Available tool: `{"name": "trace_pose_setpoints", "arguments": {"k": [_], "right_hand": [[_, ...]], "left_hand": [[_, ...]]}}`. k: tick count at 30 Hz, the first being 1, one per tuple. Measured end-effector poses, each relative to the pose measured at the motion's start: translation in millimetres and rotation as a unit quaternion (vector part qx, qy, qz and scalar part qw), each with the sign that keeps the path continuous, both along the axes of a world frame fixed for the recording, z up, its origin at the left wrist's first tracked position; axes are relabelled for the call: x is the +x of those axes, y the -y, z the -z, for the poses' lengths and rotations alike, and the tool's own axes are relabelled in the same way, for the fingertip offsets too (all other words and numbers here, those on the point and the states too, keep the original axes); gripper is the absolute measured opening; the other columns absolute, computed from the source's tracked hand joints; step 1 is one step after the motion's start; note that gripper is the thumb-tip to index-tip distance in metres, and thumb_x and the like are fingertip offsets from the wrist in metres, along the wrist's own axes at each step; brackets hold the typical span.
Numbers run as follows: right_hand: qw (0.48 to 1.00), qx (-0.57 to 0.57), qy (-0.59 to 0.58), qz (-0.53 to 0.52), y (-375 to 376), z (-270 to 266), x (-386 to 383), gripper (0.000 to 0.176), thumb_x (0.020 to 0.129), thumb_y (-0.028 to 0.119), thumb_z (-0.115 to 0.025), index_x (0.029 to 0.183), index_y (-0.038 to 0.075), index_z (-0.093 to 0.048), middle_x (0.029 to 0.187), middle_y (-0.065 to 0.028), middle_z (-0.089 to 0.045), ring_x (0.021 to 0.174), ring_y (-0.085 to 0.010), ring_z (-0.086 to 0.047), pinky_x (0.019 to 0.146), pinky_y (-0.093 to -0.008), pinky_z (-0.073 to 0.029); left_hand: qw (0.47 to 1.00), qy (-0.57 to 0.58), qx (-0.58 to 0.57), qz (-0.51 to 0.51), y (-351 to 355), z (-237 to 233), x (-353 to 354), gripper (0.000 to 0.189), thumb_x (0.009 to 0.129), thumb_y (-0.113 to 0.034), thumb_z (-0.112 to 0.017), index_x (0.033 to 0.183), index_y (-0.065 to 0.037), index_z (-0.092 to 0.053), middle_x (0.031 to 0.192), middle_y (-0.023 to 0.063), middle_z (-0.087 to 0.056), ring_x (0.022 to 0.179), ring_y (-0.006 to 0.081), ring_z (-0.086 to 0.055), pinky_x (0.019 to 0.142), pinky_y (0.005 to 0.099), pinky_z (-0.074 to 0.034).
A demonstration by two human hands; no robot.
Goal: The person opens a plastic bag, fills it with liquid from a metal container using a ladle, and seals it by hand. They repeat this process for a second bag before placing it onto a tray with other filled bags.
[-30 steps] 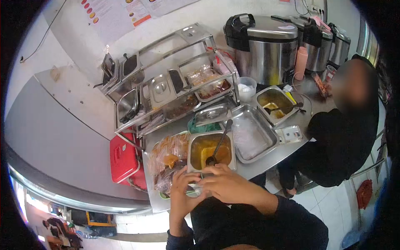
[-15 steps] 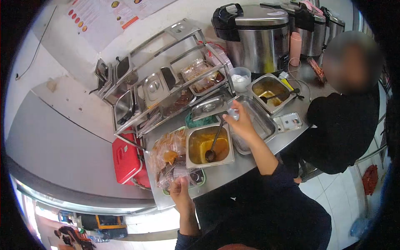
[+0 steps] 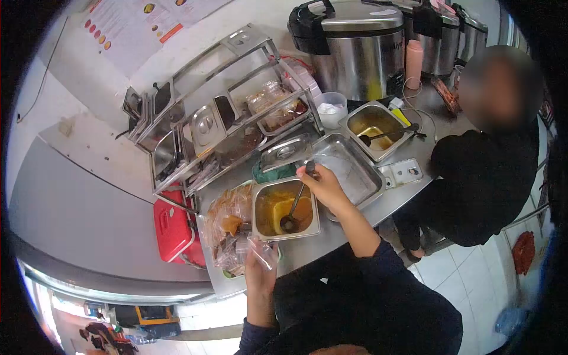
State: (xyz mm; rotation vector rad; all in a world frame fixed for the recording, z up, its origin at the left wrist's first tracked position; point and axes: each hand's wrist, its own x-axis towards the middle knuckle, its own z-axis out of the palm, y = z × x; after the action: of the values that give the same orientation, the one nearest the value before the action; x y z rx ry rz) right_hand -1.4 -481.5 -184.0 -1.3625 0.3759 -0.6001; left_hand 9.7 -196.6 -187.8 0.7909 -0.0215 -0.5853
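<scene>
My right hand (image 3: pixel 326 190) is closed around the upper end of a ladle (image 3: pixel 299 200). The ladle slants down into a square steel pan (image 3: pixel 315 228), its bowl resting in orange-yellow sauce (image 3: pixel 278 207). Just in front of the pan's left corner, my left hand (image 3: pixel 259 273) pinches a small clear plastic bag (image 3: pixel 264 253); its mouth is too blurred to make out. Beside that hand lies a heap of filled plastic bags (image 3: pixel 229 222), some with orange-brown contents.
A shallow steel tray (image 3: pixel 349 163) and a second sauce pan (image 3: pixel 370 127) stand to the right, near a phone (image 3: pixel 406 171). Behind is a steel rack (image 3: pixel 248 127) with lidded pans. A seated person (image 3: pixel 488 183) is at the right. A red cooler box (image 3: pixel 171 231) sits left.
My right hand has come down and closed on the ladle handle; a small clear thing at its fingers no longer shows. My left hand has the clear bag raised nearer the pan.
</scene>
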Motion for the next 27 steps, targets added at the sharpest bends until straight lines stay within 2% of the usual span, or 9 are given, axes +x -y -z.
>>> {"name": "trace_pose_setpoints", "arguments": {"k": [5, 7, 11, 12, 15, 16, 19, 22, 27], "right_hand": [[0.993, 0.083, 0.082, 0.011, -3, 11, -9, 0.023, 0.098, 0.021, -0.067, 0.109, 0.000, -0.069, 0.111, -0.0093, -0.073, 0.102, -0.0146, -0.066, 0.093, -0.0292, -0.049], [0.996, 0.068, 0.060, 0.003, -4, 5, -20, 0.022, 0.099, 0.019, -0.066, 0.110, -0.001, -0.068, 0.115, -0.0097, -0.073, 0.105, -0.0149, -0.065, 0.095, -0.0291, -0.049], [0.992, 0.105, 0.073, 0.005, -8, -3, -39, 0.022, 0.098, 0.012, -0.066, 0.114, -0.002, -0.069, 0.123, -0.0105, -0.069, 0.112, -0.0159, -0.063, 0.100, -0.0296, -0.047], [0.991, 0.114, 0.061, 0.030, -14, -12, -46, 0.021, 0.098, 0.012, -0.066, 0.113, -0.003, -0.070, 0.114, -0.0062, -0.070, 0.107, -0.0137, -0.062, 0.096, -0.0266, -0.047], [0.996, -0.036, 0.045, 0.074, -18, -7, -63, 0.020, 0.098, 0.013, -0.067, 0.111, -0.001, -0.072, 0.098, 0.0000, -0.064, 0.098, -0.0107, -0.060, 0.089, -0.0231, -0.046], [0.993, -0.077, 0.015, 0.090, -16, 1, -71, 0.019, 0.097, 0.015, -0.067, 0.108, 0.000, -0.073, 0.085, 0.0036, -0.055, 0.084, -0.0093, -0.057, 0.081, -0.0219, -0.045], [0.997, -0.053, -0.056, -0.003, -27, -20, -97, 0.018, 0.098, 0.014, -0.066, 0.105, 0.000, -0.073, 0.085, -0.0003, -0.062, 0.080, -0.0114, -0.061, 0.078, -0.0239, -0.047], [0.980, -0.189, -0.041, -0.039, -38, -33, -106, 0.017, 0.098, 0.013, -0.064, 0.103, -0.001, -0.072, 0.086, -0.0070, -0.069, 0.077, -0.0151, -0.065, 0.075, -0.0268, -0.049], [0.941, -0.338, 0.019, 0.023, -43, -46, -111, 0.013, 0.093, 0.004, -0.065, 0.102, -0.001, -0.072, 0.094, -0.0123, -0.073, 0.084, -0.0221, -0.068, 0.078, -0.0319, -0.051]], "left_hand": [[0.996, 0.011, -0.079, 0.044, 21, -8, 22, 0.024, 0.097, -0.023, -0.065, 0.117, -0.010, -0.063, 0.106, 0.0003, -0.068, 0.100, 0.0142, -0.064, 0.094, 0.0306, -0.051], [0.978, -0.078, -0.182, 0.064, 20, -3, 30, 0.024, 0.098, -0.021, -0.064, 0.119, -0.009, -0.063, 0.102, -0.0007, -0.069, 0.093, 0.0137, -0.066, 0.085, 0.0267, -0.053], [0.996, -0.030, -0.082, 0.007, 27, -15, 24, 0.024, 0.099, -0.019, -0.062, 0.120, -0.008, -0.062, 0.104, 0.0002, -0.067, 0.093, 0.0129, -0.064, 0.084, 0.0282, -0.053], [0.997, -0.032, -0.067, 0.000, 26, -21, 20, 0.023, 0.100, -0.019, -0.061, 0.120, -0.008, -0.062, 0.105, 0.0005, -0.067, 0.094, 0.0126, -0.064, 0.084, 0.0284, -0.053], [0.997, 0.045, -0.065, 0.015, 12, -13, 19, 0.025, 0.104, -0.022, -0.055, 0.124, -0.010, -0.062, 0.117, 0.0007, -0.067, 0.100, 0.0110, -0.064, 0.087, 0.0257, -0.051], [0.998, 0.036, -0.047, -0.008, 13, -16, 17, 0.024, 0.104, -0.023, -0.054, 0.123, -0.009, -0.062, 0.119, 0.0021, -0.065, 0.103, 0.0123, -0.062, 0.087, 0.0275, -0.050], [0.997, 0.053, -0.003, -0.054, 17, -39, 13, 0.020, 0.105, -0.022, -0.055, 0.116, -0.008, -0.064, 0.103, -0.0015, -0.064, 0.091, 0.0092, -0.059, 0.078, 0.0257, -0.046], [0.997, 0.054, -0.018, -0.052, 4, -27, 17, 0.020, 0.104, -0.021, -0.057, 0.117, -0.008, -0.064, 0.102, -0.0026, -0.064, 0.091, 0.0090, -0.059, 0.077, 0.0256, -0.046], [0.998, 0.050, -0.001, -0.037, -5, -19, 12, 0.019, 0.104, -0.022, -0.058, 0.116, -0.008, -0.063, 0.105, -0.0027, -0.064, 0.086, 0.0084, -0.058, 0.073, 0.0250, -0.045]]}}
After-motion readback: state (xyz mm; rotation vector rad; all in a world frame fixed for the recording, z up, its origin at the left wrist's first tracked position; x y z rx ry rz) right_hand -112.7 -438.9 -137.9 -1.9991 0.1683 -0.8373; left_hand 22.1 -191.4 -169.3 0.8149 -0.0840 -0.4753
